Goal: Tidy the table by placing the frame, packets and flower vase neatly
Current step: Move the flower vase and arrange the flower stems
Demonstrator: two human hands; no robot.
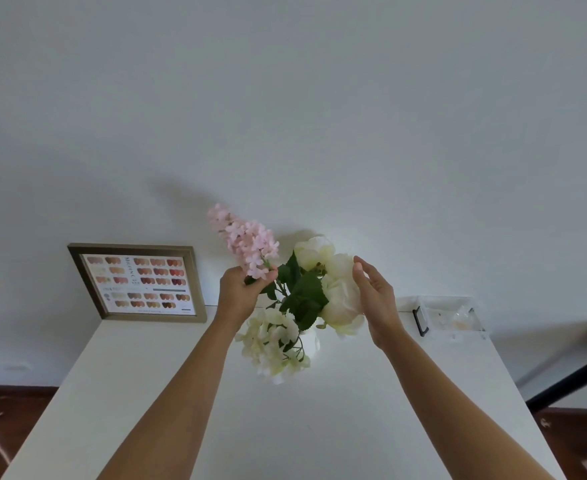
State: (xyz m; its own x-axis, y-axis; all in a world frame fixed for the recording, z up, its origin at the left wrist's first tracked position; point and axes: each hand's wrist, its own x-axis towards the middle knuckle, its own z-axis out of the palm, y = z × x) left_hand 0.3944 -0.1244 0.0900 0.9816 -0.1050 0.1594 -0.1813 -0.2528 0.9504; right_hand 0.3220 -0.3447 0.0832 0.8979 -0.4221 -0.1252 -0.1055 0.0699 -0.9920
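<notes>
Vase: white flower vase (311,342) stands mid-table (181,393), mostly hidden by its blooms.
Left hand: left hand (240,292) is closed around the pink flower sprig (245,240), up-left of the vase.
Right hand: right hand (377,296) is open, palm against the white roses (340,299).
Frame: frame (138,284) leans on the wall, far left of the vase.
Packets: clear box (448,318) of packets, far right of the vase.

We've got a white table (181,393) against the wall, with a white flower vase (312,342) mid-table, a framed colour chart (139,284) back left, and a clear plastic box (448,318) back right.
</notes>
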